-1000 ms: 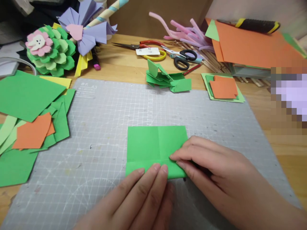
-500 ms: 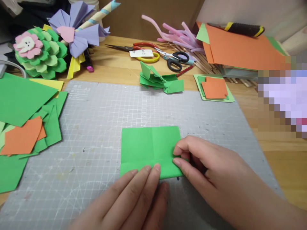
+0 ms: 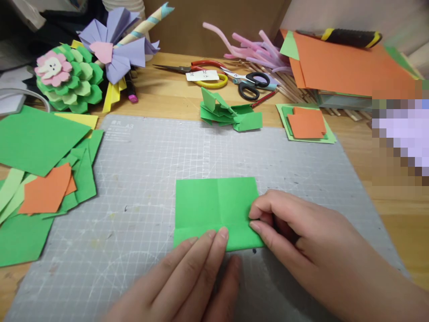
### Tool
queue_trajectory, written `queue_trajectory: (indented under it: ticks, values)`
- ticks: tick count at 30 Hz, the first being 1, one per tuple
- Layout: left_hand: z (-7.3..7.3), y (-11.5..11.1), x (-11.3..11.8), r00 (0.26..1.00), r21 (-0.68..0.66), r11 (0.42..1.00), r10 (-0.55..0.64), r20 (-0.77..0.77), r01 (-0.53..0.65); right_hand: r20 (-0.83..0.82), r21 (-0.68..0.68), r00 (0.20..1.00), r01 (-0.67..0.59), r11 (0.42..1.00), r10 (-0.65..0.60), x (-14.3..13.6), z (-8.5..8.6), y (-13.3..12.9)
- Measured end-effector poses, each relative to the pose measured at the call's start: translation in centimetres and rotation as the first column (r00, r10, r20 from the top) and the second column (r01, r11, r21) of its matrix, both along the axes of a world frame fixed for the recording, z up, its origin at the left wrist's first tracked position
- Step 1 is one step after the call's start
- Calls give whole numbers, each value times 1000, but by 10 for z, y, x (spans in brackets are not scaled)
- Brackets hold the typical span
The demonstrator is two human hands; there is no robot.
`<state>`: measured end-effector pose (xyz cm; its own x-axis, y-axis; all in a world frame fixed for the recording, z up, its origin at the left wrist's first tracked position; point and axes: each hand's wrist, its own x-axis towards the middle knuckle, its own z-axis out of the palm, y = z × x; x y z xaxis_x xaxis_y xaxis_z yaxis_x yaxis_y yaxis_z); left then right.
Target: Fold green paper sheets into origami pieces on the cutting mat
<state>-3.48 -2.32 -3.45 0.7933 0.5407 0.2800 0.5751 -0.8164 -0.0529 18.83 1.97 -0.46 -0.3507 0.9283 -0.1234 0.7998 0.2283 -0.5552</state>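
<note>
A green sheet of paper (image 3: pixel 204 203), creased down its middle and across its lower part, lies on the grey cutting mat (image 3: pixel 150 156). My left hand (image 3: pixel 187 277) rests on its lower edge, fingers stretched out and pressing flat. At the paper's right edge, my right hand (image 3: pixel 291 232) pinches it between thumb and forefinger; the other fingers curl underneath, partly hidden. Beyond the paper, near the mat's far edge, sits a folded green paper piece (image 3: pixel 229 112).
Loose green and orange paper (image 3: pixel 47 190) is piled on the left. Scissors (image 3: pixel 250 82), pink foam-like sticks (image 3: pixel 251 49) and a small paper stack (image 3: pixel 306 123) lie at the back. A black-yellow cutter (image 3: pixel 355 36) rests on orange sheets (image 3: pixel 351 67). A paper flower craft (image 3: pixel 70 80) stands back left.
The whole view has shifted a little, so everything appears slightly farther right. Both hands keep nearly the same pose on the green paper, which looks unchanged.
</note>
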Motion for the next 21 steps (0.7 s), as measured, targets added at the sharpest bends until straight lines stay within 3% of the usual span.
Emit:
queue_trajectory:
  ticks: [10,21]
  values:
    - [3,0,0,999,19,1000,10,-50,-9,-2,14,1000,-22,1000,22,1,-1,-1]
    - [1,1,1,1000,33,999,12,-4,-12,26,16,999,-24,1000,24,-1,0,0]
